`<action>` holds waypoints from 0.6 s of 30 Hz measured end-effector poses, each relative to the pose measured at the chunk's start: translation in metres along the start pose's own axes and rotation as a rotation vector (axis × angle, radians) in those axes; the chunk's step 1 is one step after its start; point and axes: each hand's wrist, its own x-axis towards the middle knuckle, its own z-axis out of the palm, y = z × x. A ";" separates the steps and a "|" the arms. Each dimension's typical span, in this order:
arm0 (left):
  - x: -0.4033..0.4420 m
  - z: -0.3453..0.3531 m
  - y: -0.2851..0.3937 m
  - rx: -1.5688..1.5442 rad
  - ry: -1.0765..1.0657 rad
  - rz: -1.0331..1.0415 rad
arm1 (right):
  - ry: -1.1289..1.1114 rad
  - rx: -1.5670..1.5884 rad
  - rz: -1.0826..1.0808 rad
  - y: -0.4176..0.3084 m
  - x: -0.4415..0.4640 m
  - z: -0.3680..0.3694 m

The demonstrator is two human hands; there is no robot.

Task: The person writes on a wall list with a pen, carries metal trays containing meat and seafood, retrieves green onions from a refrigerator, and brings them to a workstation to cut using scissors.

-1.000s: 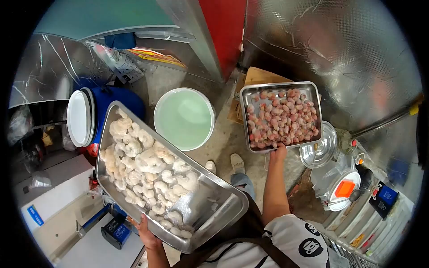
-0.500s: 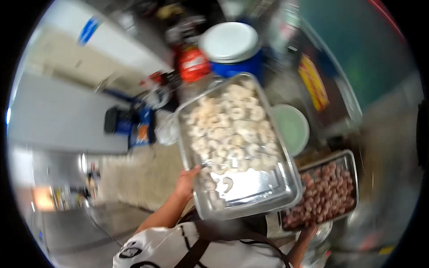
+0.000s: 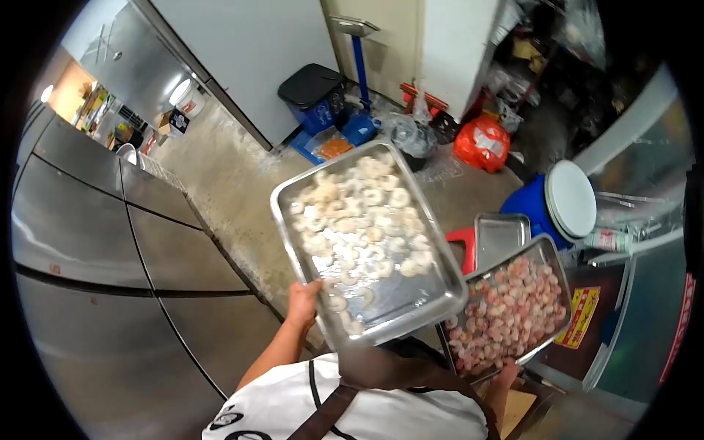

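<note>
My left hand (image 3: pixel 302 302) grips the left rim of a shiny metal tray (image 3: pixel 396 304), thumb over the edge. Pale peeled shrimp (image 3: pixel 370 213) cover most of that tray, fewer toward its near end. On the right, my right hand (image 3: pixel 503 381) is closed on the near edge of a second metal tray (image 3: pixel 561 282), filled with pinkish-red shrimp (image 3: pixel 513 312). The left tray sits higher and overlaps part of the right one. Fingers under both trays are hidden.
Steel cabinets (image 3: pixel 95 257) line the left side along a concrete floor (image 3: pixel 235 198). Ahead stand a black-lidded bin (image 3: pixel 312 88) and a red plastic bag (image 3: pixel 482 143). A blue drum (image 3: pixel 529 209) with a white lid and another metal tray (image 3: pixel 502 238) are at the right.
My view has swung left, bringing the steel cabinets and floor into sight while the blue drum shifted right. Both trays stay in my hands.
</note>
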 end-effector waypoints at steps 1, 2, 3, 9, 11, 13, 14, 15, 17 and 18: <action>-0.004 0.009 -0.012 0.007 0.094 0.044 | -0.001 0.121 0.011 -0.009 0.036 0.016; -0.002 0.016 -0.031 0.031 0.203 0.042 | -0.067 0.061 0.001 -0.011 0.072 0.029; -0.001 0.021 -0.064 -0.071 0.222 0.107 | -0.129 0.004 -0.007 -0.016 0.103 0.041; -0.038 0.000 -0.183 -0.290 0.468 0.258 | -0.425 -0.030 0.005 0.012 0.209 0.091; -0.069 0.030 -0.245 -0.310 0.586 0.293 | -0.566 -0.008 0.051 0.033 0.267 0.076; -0.102 0.016 -0.230 -0.351 0.641 0.252 | -0.732 -0.029 0.091 0.004 0.240 0.098; -0.125 0.015 -0.235 -0.329 0.672 0.201 | -0.596 -0.087 0.045 -0.009 0.215 0.100; -0.141 0.026 -0.247 -0.372 0.715 0.213 | -0.644 -0.157 -0.035 -0.005 0.232 0.094; -0.183 0.038 -0.271 -0.401 0.760 0.242 | -0.651 -0.279 -0.065 -0.028 0.232 0.087; -0.206 0.051 -0.272 -0.387 0.779 0.196 | -0.698 -0.271 -0.062 -0.041 0.226 0.097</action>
